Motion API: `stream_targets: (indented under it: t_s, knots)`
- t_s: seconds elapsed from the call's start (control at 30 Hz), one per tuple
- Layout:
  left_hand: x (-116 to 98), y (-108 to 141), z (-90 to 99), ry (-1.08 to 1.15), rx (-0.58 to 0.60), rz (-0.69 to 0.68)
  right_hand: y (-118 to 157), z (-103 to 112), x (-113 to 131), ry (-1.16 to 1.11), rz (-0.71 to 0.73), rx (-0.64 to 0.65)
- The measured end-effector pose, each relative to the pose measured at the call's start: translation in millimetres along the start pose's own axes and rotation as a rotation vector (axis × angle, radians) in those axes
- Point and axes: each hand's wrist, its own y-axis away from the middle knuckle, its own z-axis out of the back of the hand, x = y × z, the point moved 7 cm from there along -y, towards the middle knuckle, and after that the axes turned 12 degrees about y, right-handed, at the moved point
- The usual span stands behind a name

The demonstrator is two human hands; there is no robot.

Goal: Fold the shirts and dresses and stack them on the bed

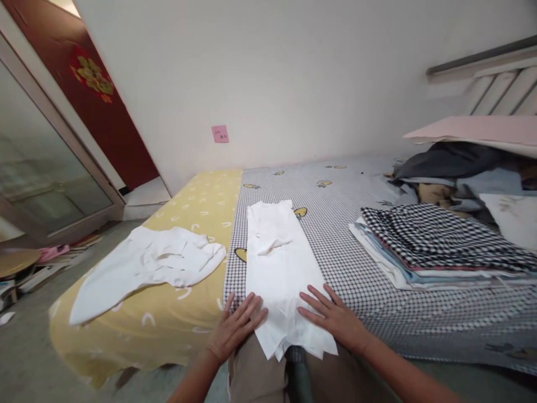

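Note:
A white garment [279, 263], folded into a long narrow strip, lies on the checked bedsheet in front of me. Its near end hangs over the bed's edge toward my knees. My left hand [235, 324] rests at the strip's left side with fingers spread, fingertips touching the cloth. On the opposite side, my right hand [331, 316] lies flat with fingers apart, its fingertips on the cloth. A small raised crease shows in the middle of the strip. Another white garment [146, 263] is spread loosely on the yellow part of the bed, left of my left hand.
A stack of folded clothes [444, 240], a black-and-white checked one on top, sits at the right. Behind it is a pile of darker clothes [453, 162] under a pink sheet [474, 130]. A wall with a pink note [220, 134] borders the bed's far side.

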Motion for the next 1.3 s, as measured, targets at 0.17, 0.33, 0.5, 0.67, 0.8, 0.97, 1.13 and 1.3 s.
stream_targets:
  t_s: [0.17,0.33,0.5,0.67,0.8,0.97,1.13,1.3]
  knots:
    - [-1,-13,6.0,0.027,0.011,-0.037,-5,6,-1,-0.027,0.03,-0.022]
    - [-9,-22,-1.6,0.036,0.046,-0.099,-14,0,-5,-0.136,-0.036,-0.014]
    - [-18,-23,-7.7,0.055,0.064,-0.119,-17,-9,-7,-0.166,-0.123,-0.01]
    - [-17,-36,-1.6,0.13,0.003,-0.085,-15,-18,-7,-0.174,-0.168,0.009]
    - [-7,-60,10.2,0.355,-0.169,-0.022,-14,-38,-10,-0.289,-0.246,0.073]
    - [25,-75,15.9,0.632,-0.135,0.204,-23,-39,-27,-0.444,-0.331,0.12]
    - [34,-63,35.0,0.784,-0.169,0.3,-26,-23,-35,-0.791,-0.311,0.184]
    - [17,-32,34.4,0.999,-0.042,0.278,-5,-12,-26,-1.188,-0.521,0.188]
